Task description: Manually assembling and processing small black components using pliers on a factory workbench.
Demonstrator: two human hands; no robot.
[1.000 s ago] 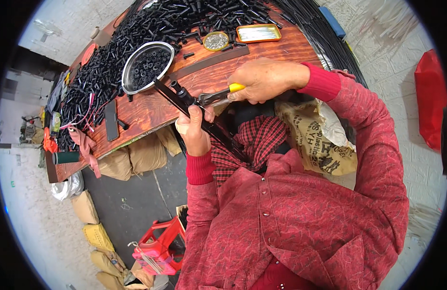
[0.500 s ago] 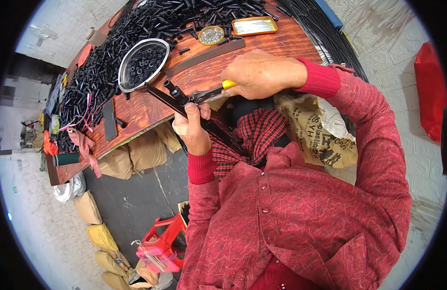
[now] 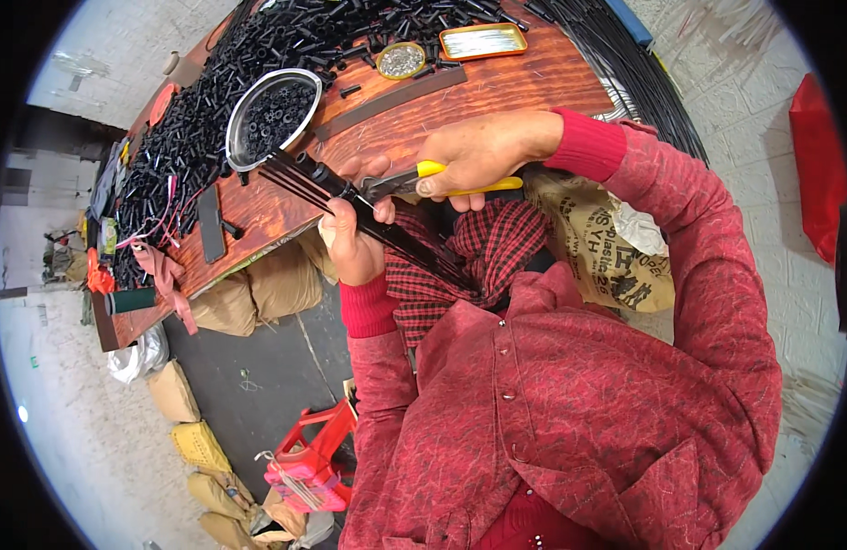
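Note:
My left hand (image 3: 352, 246) is closed around a bundle of thin black umbrella ribs (image 3: 419, 249), which slants from the metal dish down to my lap. A black tubular plastic fitting (image 3: 330, 180) sits among the ribs, just above my left thumb. In my right hand (image 3: 483, 151) is a pair of pliers (image 3: 431, 170) with yellow handles, which stand apart. The pliers' jaws lie close to the fitting beside my left fingertips; whether they grip anything is too small to tell. A red-and-black checked cloth (image 3: 506, 243) covers my lap under the ribs.
A metal dish (image 3: 231, 151) of black notched rings stands on the wooden table (image 3: 533, 87). Behind are heaped black tubes (image 3: 181, 137), a round tin (image 3: 401, 60) of small metal bits and a tray (image 3: 483, 42) of thin wires. A red stool (image 3: 323, 440) stands on the floor.
The pliers' handles have spread apart and my right hand has moved slightly lower. My left hand has shifted left and its fingers have opened around the fitting, while the ribs show more fanned out.

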